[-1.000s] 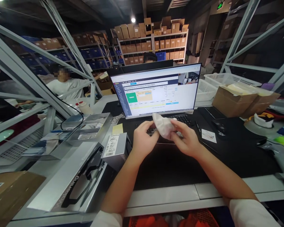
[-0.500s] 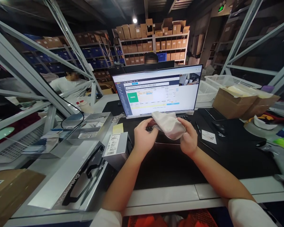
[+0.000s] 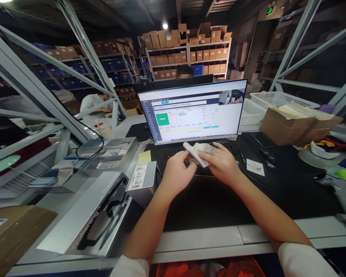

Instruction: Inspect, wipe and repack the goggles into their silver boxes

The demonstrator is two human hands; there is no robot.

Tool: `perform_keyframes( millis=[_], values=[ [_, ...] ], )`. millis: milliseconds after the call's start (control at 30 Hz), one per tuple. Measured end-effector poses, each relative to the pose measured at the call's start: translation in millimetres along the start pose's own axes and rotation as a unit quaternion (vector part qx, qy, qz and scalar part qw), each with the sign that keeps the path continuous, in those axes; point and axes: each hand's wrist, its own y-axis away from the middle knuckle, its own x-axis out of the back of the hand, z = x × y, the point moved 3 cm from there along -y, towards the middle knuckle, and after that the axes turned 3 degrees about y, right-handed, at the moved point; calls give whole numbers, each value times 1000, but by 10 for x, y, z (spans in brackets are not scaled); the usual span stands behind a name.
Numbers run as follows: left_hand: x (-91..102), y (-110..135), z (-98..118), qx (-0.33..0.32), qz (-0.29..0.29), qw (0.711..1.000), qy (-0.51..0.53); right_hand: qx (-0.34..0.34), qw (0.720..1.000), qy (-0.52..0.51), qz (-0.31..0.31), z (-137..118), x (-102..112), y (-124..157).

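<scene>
A crumpled white cloth (image 3: pixel 203 153) is held over the desk in front of the monitor. My right hand (image 3: pixel 223 163) is closed on it, its fingers pressing the cloth from above. My left hand (image 3: pixel 180 171) is closed at the cloth's left side, fingertips pinched around something small with a reddish, shiny edge. The cloth and fingers cover most of that thing, so I cannot tell its kind. Left of my left hand stands a grey box (image 3: pixel 142 181) with a white label bearing a drawing of glasses. Behind the hands lies a dark keyboard (image 3: pixel 173 152), partly hidden.
The lit monitor (image 3: pixel 190 115) stands at the back of the black desk mat (image 3: pixel 207 204). A large box picturing glasses (image 3: pixel 89 215) and a divided grey tray (image 3: pixel 109 154) are at left. Right are a mouse (image 3: pixel 266 154), a small card (image 3: pixel 255 167), cartons (image 3: pixel 288 123) and a scanner (image 3: pixel 334 186).
My right hand has moved left and turned over the cloth, which is now bunched smaller between both hands. My left hand has shifted slightly right. A person in the left background has moved right.
</scene>
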Motion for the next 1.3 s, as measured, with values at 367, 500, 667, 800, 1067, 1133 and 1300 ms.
perform_keyframes(
  millis=[367,500,667,800,1067,1133,1300],
  values=[
    [198,175,97,-4,-100,977,186,-29,998,-13,47,114,184,-16],
    [230,56,-59,-29,19,961,276,-271,949,-163,-17,309,176,-1],
    [25,-86,-156,-105,-46,959,260,-434,749,-476,-155,247,1,19],
    [-77,-101,-193,-118,-148,935,300,-449,639,-578,-237,181,-110,80],
    [-351,-105,-251,-67,-150,851,499,-444,600,-629,-220,108,-157,134],
    [-426,-85,-221,-60,-145,838,522,-433,604,-632,-220,82,-165,133],
    [-448,-68,-154,-67,-82,829,549,-421,601,-634,-245,86,-138,115]
  ],
)
